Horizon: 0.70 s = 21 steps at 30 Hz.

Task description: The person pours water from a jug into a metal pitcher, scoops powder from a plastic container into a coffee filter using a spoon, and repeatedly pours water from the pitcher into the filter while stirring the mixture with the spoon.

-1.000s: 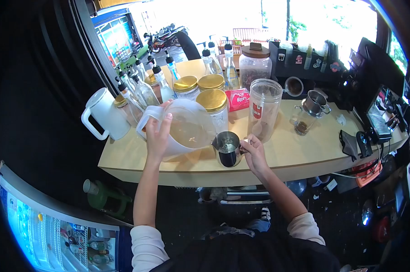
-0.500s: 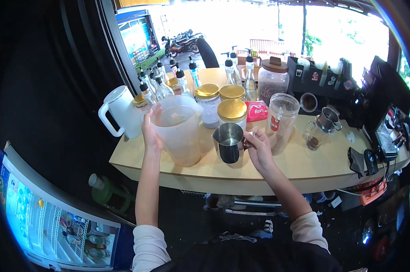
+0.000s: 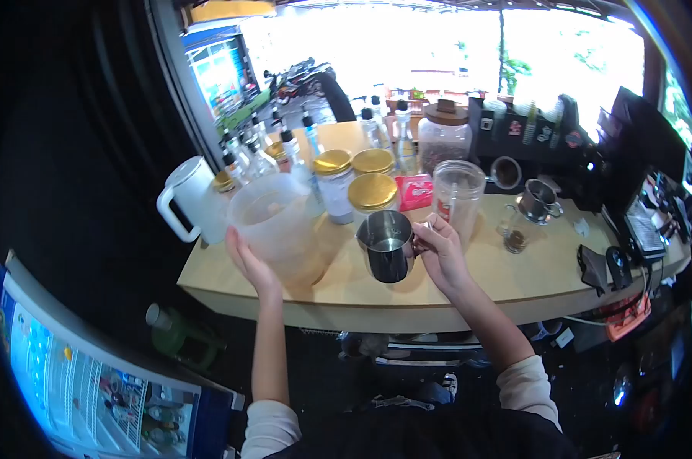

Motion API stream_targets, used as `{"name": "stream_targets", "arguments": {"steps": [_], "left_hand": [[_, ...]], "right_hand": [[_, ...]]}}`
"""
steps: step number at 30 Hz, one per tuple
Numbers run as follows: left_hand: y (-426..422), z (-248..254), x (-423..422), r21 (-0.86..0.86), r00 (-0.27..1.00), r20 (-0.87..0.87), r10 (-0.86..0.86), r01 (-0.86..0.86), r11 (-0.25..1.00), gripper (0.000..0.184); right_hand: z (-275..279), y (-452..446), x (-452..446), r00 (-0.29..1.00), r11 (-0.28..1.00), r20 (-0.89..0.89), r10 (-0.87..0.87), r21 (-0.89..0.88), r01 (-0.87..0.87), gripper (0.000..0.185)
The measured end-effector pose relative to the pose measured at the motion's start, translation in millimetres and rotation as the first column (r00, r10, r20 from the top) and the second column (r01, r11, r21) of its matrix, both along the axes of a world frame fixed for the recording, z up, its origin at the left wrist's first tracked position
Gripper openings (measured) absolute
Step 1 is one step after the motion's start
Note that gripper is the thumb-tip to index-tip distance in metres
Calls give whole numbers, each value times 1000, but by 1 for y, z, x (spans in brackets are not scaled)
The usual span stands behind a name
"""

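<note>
My right hand (image 3: pixel 442 249) grips the handle of a steel milk pitcher (image 3: pixel 388 256). The pitcher is held near the counter's front edge, its mouth facing up; I see no clear contents. Left of it stands a large frosted plastic jug (image 3: pixel 277 233), upright on the counter. My left hand (image 3: pixel 252 264) rests along the jug's lower left side, fingers stretched out and not wrapped round it. Just behind the milk pitcher is a gold-lidded jar (image 3: pixel 373 193). A clear tall container (image 3: pixel 458 200) stands beyond my right hand.
A white kettle (image 3: pixel 193 195) stands left on the wooden counter (image 3: pixel 346 287). Several pump bottles line the back, with a wood-lidded jar (image 3: pixel 444 138) and a pink packet (image 3: pixel 415 191). Farther right are a metal drip filter (image 3: pixel 540 197) over a glass and a dark cloth (image 3: pixel 591 268). A lit fridge (image 3: pixel 93 375) is lower left.
My left hand has slid down from the jug's upper side to its lower side, its fingers loosened. The milk pitcher has shifted slightly right against the counter. The view has turned a little.
</note>
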<state>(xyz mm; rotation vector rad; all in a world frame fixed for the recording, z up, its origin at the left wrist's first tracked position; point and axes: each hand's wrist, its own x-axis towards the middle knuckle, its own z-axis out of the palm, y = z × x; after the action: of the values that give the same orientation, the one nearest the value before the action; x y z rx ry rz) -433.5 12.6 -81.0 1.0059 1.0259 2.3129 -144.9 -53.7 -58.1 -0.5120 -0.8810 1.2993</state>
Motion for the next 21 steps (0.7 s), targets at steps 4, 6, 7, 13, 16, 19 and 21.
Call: {"name": "stream_targets", "arguments": {"steps": [4, 6, 7, 13, 16, 19, 21], "left_hand": [[-43, -16, 73, 243, 953, -239, 186, -127, 962, 37], [-49, -20, 106, 364, 928, -323, 185, -58, 930, 34], [-54, -15, 124, 423, 890, -443, 111, 99, 901, 28], [-60, 2, 232, 327, 725, -672, -153, 475, 817, 14], [-61, 5, 285, 209, 648, -694, -314, 599, 773, 21], [-55, 10, 332, 188, 611, -710, -349, 643, 743, 23], [-51, 16, 358, 179, 605, -722, -336, 632, 754, 29]], "right_hand": [[14, -17, 36, 998, 998, 12, -64, -17, 64, 19], [15, -27, 59, 998, 998, 39, -53, -18, 53, 20], [15, -34, 72, 996, 997, 44, -73, -23, 74, 20], [36, -76, 152, 979, 983, 98, -179, -24, 182, 18], [45, -93, 197, 958, 971, 176, -228, -36, 238, 15], [55, -106, 240, 949, 967, 196, -248, -10, 255, 14], [66, -114, 263, 931, 950, 206, -302, -19, 312, 15]]}}
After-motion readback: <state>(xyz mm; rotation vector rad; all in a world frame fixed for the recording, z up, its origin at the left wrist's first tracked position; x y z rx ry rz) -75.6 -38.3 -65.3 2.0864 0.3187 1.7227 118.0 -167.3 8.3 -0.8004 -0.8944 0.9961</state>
